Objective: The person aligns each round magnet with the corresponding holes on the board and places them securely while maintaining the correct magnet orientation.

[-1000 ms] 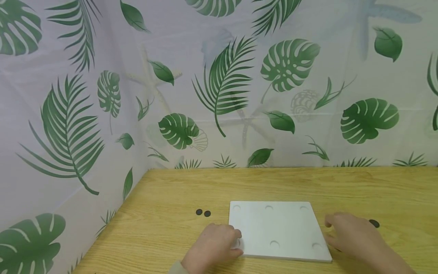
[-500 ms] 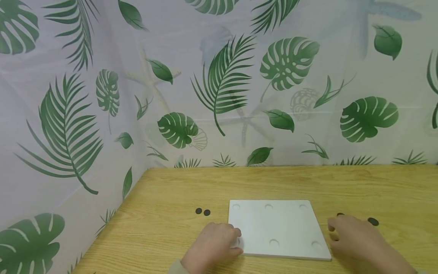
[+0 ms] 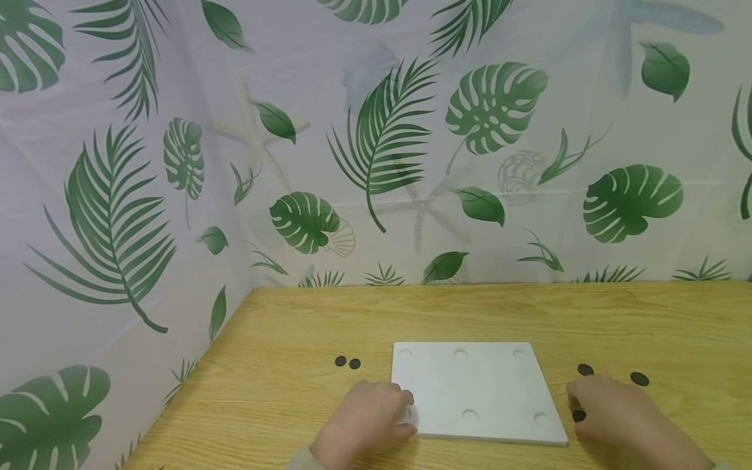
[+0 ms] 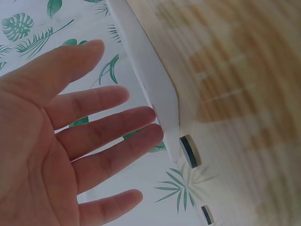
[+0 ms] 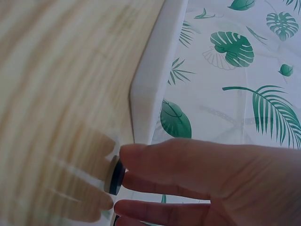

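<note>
A thin white board [image 3: 499, 385] with round recesses near its edges lies on the wooden table. My left hand [image 3: 370, 414] rests at its front left corner, covering part of a recess. In the left wrist view, the fingers are spread and relaxed, with middle fingertips at the board's side [image 4: 155, 84]. Just right of the board, my right hand [image 3: 611, 411] pinches a small black disc [image 3: 579, 416] between thumb and forefinger, low at the tabletop. The right wrist view shows the disc [image 5: 116, 176] right at the thumb tip, the forefinger beside it.
Beyond the right hand lie a black disc [image 3: 585, 370] and another black disc [image 3: 640, 378]. Left of the board are two more, a left disc [image 3: 341, 361] and a right disc [image 3: 355, 363]. A leaf-print cloth [image 3: 376, 143] hangs behind the wooden table [image 3: 282, 391].
My right hand has shifted slightly right, away from the board, and a disc now shows between its thumb and forefinger. Another disc behind it has come into sight. The left hand stays put.
</note>
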